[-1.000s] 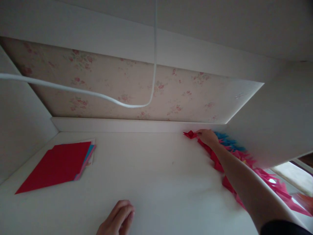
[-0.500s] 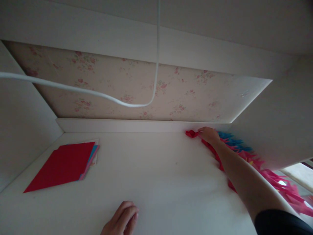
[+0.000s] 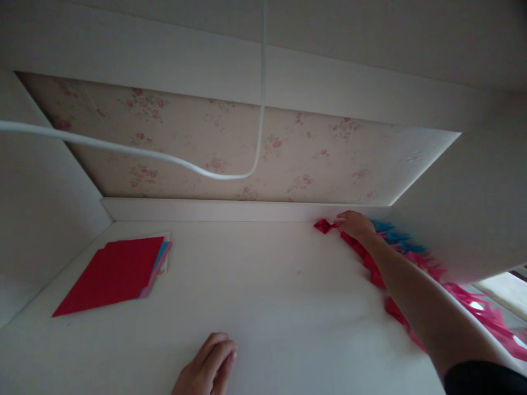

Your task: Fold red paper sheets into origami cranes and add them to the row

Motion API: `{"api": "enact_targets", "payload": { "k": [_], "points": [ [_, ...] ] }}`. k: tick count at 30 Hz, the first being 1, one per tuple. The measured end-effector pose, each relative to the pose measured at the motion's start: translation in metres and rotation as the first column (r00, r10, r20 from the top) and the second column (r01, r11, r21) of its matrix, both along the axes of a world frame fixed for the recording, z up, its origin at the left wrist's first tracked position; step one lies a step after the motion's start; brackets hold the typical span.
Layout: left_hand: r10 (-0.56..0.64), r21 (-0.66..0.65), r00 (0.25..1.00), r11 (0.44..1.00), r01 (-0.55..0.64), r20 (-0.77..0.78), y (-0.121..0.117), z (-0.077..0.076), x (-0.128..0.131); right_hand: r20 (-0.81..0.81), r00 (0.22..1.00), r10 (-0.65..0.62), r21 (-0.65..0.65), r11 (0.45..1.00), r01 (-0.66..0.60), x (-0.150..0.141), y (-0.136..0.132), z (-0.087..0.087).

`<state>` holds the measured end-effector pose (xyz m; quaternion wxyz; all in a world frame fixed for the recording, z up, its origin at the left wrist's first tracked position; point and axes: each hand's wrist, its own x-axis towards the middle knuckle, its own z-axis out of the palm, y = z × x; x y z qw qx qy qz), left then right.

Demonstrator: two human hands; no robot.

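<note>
My right hand [image 3: 354, 224] reaches to the far right of the white desk. Its fingers are closed on a small red folded-paper piece [image 3: 324, 226], which pokes out to their left. Under and beside that arm runs a row of red folded-paper pieces [image 3: 375, 272], with pink paper flowers [image 3: 463, 296] and blue ones [image 3: 397, 238] behind; the forearm hides part of them. My left hand [image 3: 208, 365] rests at the front edge of the view, fingers curled together, with nothing visible in them.
A stack of red paper sheets [image 3: 113, 274], with blue and pink edges showing, lies on the desk [image 3: 263, 285] at the left. A white cable [image 3: 177, 160] hangs across the view before the floral back panel [image 3: 284, 159]. White side walls enclose the desk.
My right hand shifts very slightly while keeping hold of the red folded-paper piece, which now shows a wider face. The view has moved a little; my left hand stays curled.
</note>
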<state>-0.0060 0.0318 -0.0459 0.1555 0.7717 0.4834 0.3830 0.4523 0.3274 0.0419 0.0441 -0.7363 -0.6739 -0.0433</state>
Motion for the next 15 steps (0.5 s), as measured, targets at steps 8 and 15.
{"api": "enact_targets", "payload": {
  "k": [8, 15],
  "points": [
    [0.065, -0.176, 0.997, 0.983, -0.056, 0.045, -0.003, 0.038, -0.018, -0.228, 0.949, 0.220, 0.114, 0.973, -0.198, -0.058, -0.080, -0.010],
    [0.293, -0.011, 0.810, 0.938, -0.346, -0.509, 0.045, 0.055, -0.151, -0.645, 0.620, 0.446, 0.017, 0.820, -0.572, -0.132, -0.239, -0.055]
  ]
}}
